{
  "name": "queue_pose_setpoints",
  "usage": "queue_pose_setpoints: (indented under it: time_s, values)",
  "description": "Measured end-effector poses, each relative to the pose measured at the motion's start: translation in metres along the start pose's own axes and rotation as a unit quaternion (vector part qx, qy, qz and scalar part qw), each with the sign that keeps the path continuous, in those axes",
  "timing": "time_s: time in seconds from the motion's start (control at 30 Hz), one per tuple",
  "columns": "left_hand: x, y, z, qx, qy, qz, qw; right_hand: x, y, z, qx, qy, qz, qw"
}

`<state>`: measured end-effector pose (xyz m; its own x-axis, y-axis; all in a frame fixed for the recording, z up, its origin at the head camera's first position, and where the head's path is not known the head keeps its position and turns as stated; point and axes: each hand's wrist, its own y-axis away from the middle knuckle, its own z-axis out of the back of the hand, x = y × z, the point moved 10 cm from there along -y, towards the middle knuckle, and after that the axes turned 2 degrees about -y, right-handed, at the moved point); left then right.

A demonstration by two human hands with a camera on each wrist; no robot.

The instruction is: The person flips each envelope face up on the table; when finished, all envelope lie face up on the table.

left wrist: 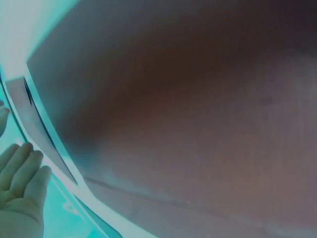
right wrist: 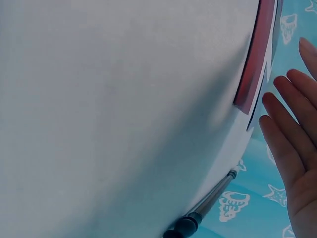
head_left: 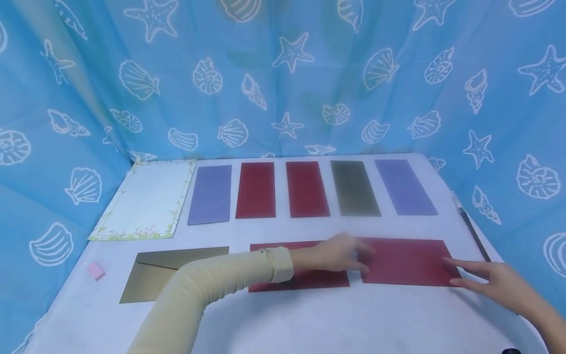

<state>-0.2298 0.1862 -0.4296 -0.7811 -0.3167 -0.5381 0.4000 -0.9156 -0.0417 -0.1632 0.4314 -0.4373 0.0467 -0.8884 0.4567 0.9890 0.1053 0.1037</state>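
In the head view, a red envelope (head_left: 404,263) lies flat on the table between both hands. My left hand (head_left: 333,253), slightly blurred, is over its left end with fingers loosely spread. At its right edge, the fingertips of my right hand (head_left: 501,285) meet the corner area, fingers extended. A second red envelope (head_left: 323,281) lies under my left forearm and is partly covered. Further left is a gold envelope (head_left: 148,282), its flap line showing and its right part hidden by the sleeve. Both wrist views show extended fingers with nothing gripped.
Along the back stand out a purple card (head_left: 210,194), two red ones (head_left: 256,189), a dark gold one (head_left: 355,189) and another purple one (head_left: 406,187). A floral-bordered sheet (head_left: 146,196), a pink block (head_left: 95,271) and a black stick-like pole (head_left: 475,236) flank them. Patterned blue curtain surrounds the table.
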Motion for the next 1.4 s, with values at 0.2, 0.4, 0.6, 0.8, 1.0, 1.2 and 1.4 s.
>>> queue_pose_setpoints:
  time_s: [0.2, 0.4, 0.6, 0.8, 1.0, 1.2, 1.4]
  values:
    - [-0.004, 0.006, -0.012, 0.022, -0.005, 0.026, 0.9994, 0.006, 0.003, -0.006, 0.000, 0.000, 0.029, 0.9996]
    - [-0.009, 0.004, -0.016, 0.027, -0.013, 0.018, 0.9994, 0.001, 0.002, -0.007, -0.002, 0.018, 0.021, 0.9996]
    - [-0.010, 0.003, -0.018, 0.028, -0.018, 0.015, 0.9993, -0.004, 0.002, -0.010, 0.016, 0.020, 0.008, 0.9996]
    - [-0.010, 0.004, -0.013, 0.020, 0.001, 0.010, 0.9997, -0.004, -0.001, -0.007, 0.009, 0.006, 0.027, 0.9996]
    - [-0.006, 0.000, -0.002, -0.003, 0.035, 0.015, 0.9993, -0.010, -0.007, 0.005, 0.010, -0.002, 0.003, 0.9999]
    - [0.004, -0.016, 0.008, -0.028, 0.029, 0.018, 0.9990, -0.009, -0.018, 0.023, -0.010, -0.018, -0.007, 0.9997]
    - [0.009, -0.031, 0.019, -0.041, 0.013, 0.027, 0.9987, -0.006, -0.036, 0.037, -0.020, -0.017, -0.008, 0.9996]
